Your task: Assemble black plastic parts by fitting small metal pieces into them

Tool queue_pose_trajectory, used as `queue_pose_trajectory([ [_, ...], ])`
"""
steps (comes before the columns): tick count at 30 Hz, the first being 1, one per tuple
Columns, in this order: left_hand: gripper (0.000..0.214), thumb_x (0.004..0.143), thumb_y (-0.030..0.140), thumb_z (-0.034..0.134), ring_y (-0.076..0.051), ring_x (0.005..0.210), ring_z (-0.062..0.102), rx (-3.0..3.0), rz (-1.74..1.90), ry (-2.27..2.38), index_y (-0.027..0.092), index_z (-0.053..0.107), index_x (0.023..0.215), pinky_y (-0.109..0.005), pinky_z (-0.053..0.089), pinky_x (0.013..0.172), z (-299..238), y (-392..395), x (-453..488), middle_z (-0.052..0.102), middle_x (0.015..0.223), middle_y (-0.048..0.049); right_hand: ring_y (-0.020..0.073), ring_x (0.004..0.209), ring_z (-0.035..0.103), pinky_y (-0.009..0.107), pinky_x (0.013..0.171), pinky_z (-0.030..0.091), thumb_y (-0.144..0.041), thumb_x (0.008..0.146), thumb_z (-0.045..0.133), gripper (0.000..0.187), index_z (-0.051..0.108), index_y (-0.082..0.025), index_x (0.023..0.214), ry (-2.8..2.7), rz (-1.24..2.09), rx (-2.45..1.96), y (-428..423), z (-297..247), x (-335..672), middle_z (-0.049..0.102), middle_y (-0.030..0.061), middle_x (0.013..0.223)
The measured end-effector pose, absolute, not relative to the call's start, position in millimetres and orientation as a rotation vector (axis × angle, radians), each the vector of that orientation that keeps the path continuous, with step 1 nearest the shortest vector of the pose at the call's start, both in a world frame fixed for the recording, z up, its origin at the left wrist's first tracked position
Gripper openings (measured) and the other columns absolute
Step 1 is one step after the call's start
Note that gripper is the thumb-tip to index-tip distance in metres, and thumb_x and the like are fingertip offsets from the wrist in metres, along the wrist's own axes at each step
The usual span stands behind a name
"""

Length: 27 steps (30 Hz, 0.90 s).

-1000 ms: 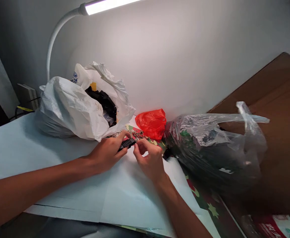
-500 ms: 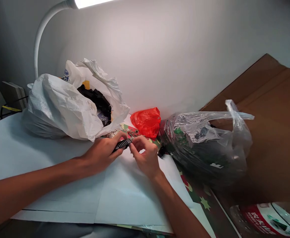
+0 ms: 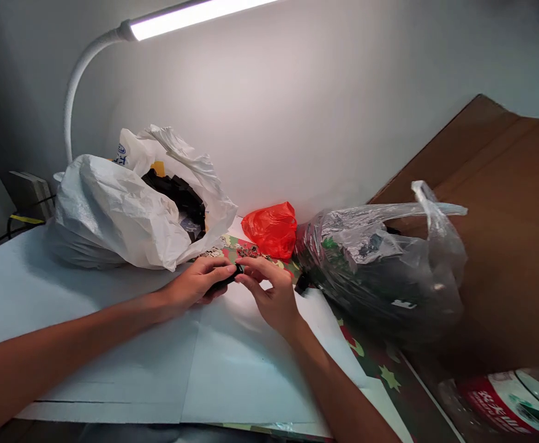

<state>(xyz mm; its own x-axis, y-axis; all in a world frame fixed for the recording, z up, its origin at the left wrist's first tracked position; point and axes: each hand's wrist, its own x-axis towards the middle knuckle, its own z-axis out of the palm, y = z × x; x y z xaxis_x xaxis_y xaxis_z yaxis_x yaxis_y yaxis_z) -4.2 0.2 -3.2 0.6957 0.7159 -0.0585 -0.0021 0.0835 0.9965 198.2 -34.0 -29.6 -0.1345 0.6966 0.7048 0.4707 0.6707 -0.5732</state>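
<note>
Left hand grasps a black part; right hand is at its 2 o'clock end, grip impossible to tell; red bag toward 1 o'clock.

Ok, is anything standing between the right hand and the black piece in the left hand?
Nothing visible. The left hand covers part of the black piece, but one end pokes out beside the fingers of the right hand. The red bag lies beyond both hands.

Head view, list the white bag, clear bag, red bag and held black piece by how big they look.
1. White bag and clear bag, too alike to rank
2. Red bag
3. Black piece, partly hidden
</note>
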Motion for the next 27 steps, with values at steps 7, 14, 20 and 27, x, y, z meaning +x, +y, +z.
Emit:
queue_pose_trajectory([
  [7,0.067,0.080,0.083,0.071,-0.007,0.055,0.029,1.443,0.606,0.631,0.018,0.057,0.090,-0.020,0.018,0.045,-5.0,1.4,-2.6,0.037,0.063,0.0082,0.0156,0.072,0.073,0.027,0.061,0.059,-0.035,0.104,0.070,0.020,0.078,-0.024,0.119,-1.821,0.300,-0.914,-35.6,-32.6,197.0,0.078,0.0036,0.089],
  [14,0.062,0.084,0.078,0.071,-0.007,0.057,0.030,1.461,0.634,0.599,0.017,0.059,0.092,-0.022,0.019,0.046,-6.9,1.3,-2.0,0.037,0.065,0.0076,0.0150,0.073,0.072,0.025,0.060,0.057,-0.033,0.103,0.071,0.017,0.078,-0.024,0.117,-1.822,0.257,-0.887,-35.0,-31.8,196.7,0.078,0.0026,0.086],
  [20,0.057,0.088,0.074,0.069,-0.008,0.056,0.029,1.463,0.631,0.596,0.019,0.055,0.085,-0.025,0.016,0.047,-6.9,0.1,-2.4,0.037,0.063,0.0067,0.0155,0.073,0.071,0.026,0.060,0.057,-0.036,0.103,0.070,0.019,0.079,-0.025,0.115,-1.811,0.303,-0.913,-36.8,-30.1,196.5,0.077,0.0027,0.086],
  [27,0.062,0.083,0.078,0.072,-0.008,0.056,0.030,1.465,0.634,0.595,0.018,0.059,0.086,-0.025,0.016,0.047,0.8,-2.8,-1.1,0.037,0.063,0.0067,0.0154,0.072,0.068,0.027,0.061,0.056,-0.033,0.103,0.071,0.019,0.080,-0.026,0.117,-1.806,0.297,-0.902,-37.0,-30.5,197.2,0.076,0.0025,0.085],
])
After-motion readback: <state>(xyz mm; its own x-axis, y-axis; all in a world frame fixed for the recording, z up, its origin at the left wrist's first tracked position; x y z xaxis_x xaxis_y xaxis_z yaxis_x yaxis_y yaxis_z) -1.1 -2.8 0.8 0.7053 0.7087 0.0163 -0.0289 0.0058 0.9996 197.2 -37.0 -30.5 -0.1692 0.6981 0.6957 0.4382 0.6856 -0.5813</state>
